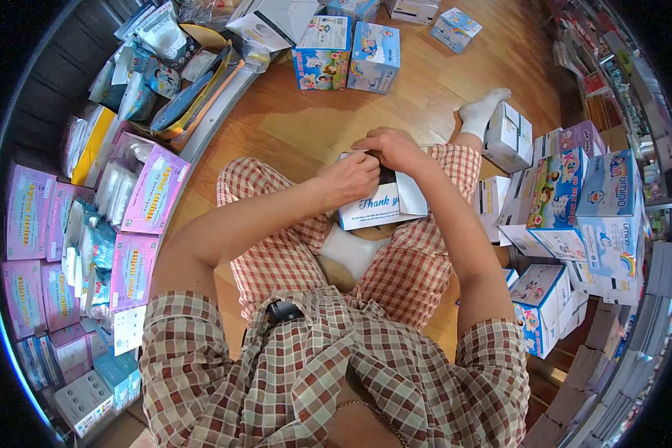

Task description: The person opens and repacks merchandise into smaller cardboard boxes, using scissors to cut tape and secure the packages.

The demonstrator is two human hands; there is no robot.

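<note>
An opened cardboard box (372,212) rests between my bent legs, its white flap printed "Thank you" folded out towards me. At the left of its opening is my left hand (351,179), closed with the fingertips pinched together. My right hand (396,149) bends over the far side of the opening, fingers curled and close to the left fingertips. Both hands cover most of the dark inside of the box, so what they pinch is hidden.
Blue-and-white printed boxes (374,58) stand on the wooden floor (269,112) ahead. More boxes (556,190) are stacked at my right, near the shelves. Pink boxes (154,189) and plastic packets (157,78) fill the left side. My socked foot (482,112) is stretched out at right.
</note>
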